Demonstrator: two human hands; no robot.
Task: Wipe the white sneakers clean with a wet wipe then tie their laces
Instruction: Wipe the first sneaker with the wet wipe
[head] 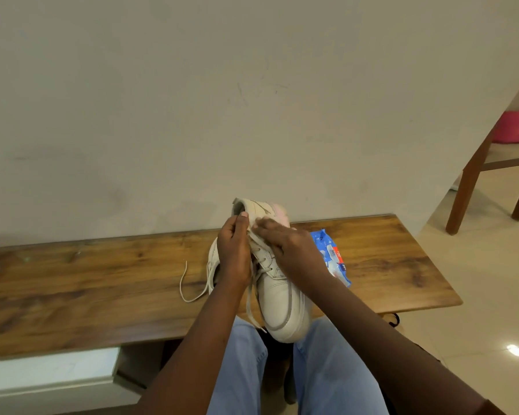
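Note:
A white sneaker (277, 298) is held up above the wooden bench (102, 283), toe pointing toward me and heel raised. My left hand (234, 253) grips it at the tongue and collar. My right hand (285, 247) presses a white wet wipe (256, 224) against the sneaker's side near the heel. Its loose laces (250, 304) hang down. The second white sneaker (212, 265) lies on the bench behind my left hand, mostly hidden, with its lace (189, 287) trailing left.
A blue wet wipe pack (331, 259) lies on the bench right of the sneakers. The wall stands close behind the bench. A wooden chair (489, 163) with a pink object stands on the tiled floor at right. My legs in blue jeans are below.

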